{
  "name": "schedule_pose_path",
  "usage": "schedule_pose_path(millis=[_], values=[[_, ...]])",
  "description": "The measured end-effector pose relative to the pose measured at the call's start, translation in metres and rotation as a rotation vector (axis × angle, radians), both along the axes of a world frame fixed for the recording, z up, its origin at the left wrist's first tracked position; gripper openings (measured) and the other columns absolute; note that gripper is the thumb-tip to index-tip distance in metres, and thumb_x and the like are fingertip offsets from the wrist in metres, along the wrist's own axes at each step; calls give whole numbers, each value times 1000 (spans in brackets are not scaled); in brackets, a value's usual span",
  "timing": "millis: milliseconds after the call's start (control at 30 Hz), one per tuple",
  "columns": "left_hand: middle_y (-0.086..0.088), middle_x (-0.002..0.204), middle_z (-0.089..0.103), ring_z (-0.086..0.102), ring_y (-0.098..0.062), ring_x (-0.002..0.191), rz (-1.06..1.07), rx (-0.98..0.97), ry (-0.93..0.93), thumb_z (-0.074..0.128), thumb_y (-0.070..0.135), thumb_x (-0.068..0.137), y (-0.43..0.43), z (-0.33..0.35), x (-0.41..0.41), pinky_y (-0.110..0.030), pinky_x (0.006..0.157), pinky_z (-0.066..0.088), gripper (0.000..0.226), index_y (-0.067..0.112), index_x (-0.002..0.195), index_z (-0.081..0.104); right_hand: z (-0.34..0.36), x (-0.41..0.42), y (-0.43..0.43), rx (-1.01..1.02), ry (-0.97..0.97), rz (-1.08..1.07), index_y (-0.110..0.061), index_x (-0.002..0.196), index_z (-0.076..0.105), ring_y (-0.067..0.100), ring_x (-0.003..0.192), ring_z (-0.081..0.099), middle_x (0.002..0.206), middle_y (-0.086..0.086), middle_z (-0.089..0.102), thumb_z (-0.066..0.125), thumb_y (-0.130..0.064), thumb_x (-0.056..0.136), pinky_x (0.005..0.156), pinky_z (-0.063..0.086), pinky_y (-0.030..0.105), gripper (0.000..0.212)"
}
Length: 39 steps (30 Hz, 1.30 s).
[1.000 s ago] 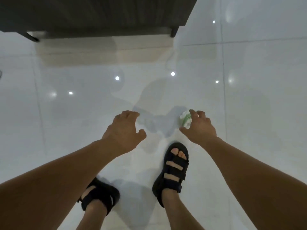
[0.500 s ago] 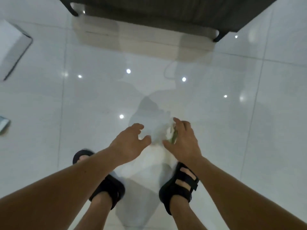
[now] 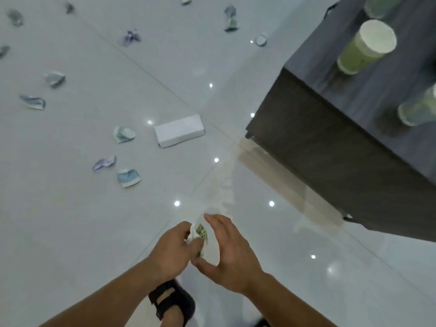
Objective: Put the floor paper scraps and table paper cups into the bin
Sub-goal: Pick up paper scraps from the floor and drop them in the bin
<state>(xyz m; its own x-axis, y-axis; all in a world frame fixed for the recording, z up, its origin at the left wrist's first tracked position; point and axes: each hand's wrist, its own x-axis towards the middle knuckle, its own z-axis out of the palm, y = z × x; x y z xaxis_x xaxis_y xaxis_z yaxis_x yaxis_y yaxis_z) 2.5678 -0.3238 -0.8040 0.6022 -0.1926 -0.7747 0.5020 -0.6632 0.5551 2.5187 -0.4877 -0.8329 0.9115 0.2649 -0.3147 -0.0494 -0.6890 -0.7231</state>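
Crumpled paper scrap, white with green print: off the floor, in your left hand, low centre of view. Left fingers are curled round it, and the paper pokes out toward your right hand. The right hand is just beside it, palm facing the scrap, fingers straight and held together, thumb stretched out below the paper. Cannot tell whether the thumb tip touches it.

Under the hands: glossy white tiled floor with ceiling lights mirrored in it. Black sandal on your foot, directly below the left wrist.

More scraps lie loose on the floor, up and left, well apart from your hands:
- pale blue scrap
- purple scrap, just beside the blue one
- white-and-teal scrap, further up

A white box lies flat near that last scrap. Other scraps are scattered toward the left and top edges, too blurred to detail.

Right side: dark grey table, one corner toward you. On top stands a green paper cup, upright, white rim up. A second cup is near the right edge, and a third cup is cut off at the top edge.
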Motion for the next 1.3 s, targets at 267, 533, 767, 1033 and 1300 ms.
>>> schedule_pose_path(millis=[267, 533, 767, 1033, 1300], values=[[7, 78, 60, 56, -7, 69, 137, 208, -24, 56, 33, 88, 139, 33, 45, -21, 57, 39, 9, 26, 85, 51, 8, 117, 54, -433, 196, 271, -29, 155, 8, 18, 147, 13, 163, -4, 5, 54, -60, 88, 115, 28, 36, 86], [7, 80, 58, 55, -10, 73, 236, 251, -92, 56, 33, 90, 167, 6, 119, -22, 56, 36, 11, 24, 92, 52, -30, 243, 92, -586, 189, 374, -24, 153, 19, 23, 143, 18, 159, 2, 16, 60, -47, 85, 110, 35, 41, 83], [3, 82, 59, 56, -21, 78, 341, 322, -106, 56, 34, 89, 168, -62, 201, -29, 65, 40, 13, 26, 97, 50, -102, 361, 100, -730, 123, 583, -22, 153, 12, 26, 144, 17, 160, 3, 11, 61, -44, 86, 107, 36, 43, 86], [10, 74, 57, 55, -14, 71, 419, 361, -186, 54, 40, 88, 186, -191, 221, -28, 55, 35, 21, 24, 101, 54, -236, 421, 133, -796, 18, 707, -18, 152, 7, 28, 144, 17, 157, 6, 16, 74, -44, 77, 108, 35, 46, 104], [0, 91, 64, 59, -22, 82, 509, 343, -87, 54, 38, 88, 195, -246, 180, -34, 71, 47, 28, 22, 111, 53, -293, 389, 159, -868, -139, 771, -16, 148, 13, 32, 113, 45, 128, 13, 42, 74, -48, 71, 96, 38, 44, 103]])
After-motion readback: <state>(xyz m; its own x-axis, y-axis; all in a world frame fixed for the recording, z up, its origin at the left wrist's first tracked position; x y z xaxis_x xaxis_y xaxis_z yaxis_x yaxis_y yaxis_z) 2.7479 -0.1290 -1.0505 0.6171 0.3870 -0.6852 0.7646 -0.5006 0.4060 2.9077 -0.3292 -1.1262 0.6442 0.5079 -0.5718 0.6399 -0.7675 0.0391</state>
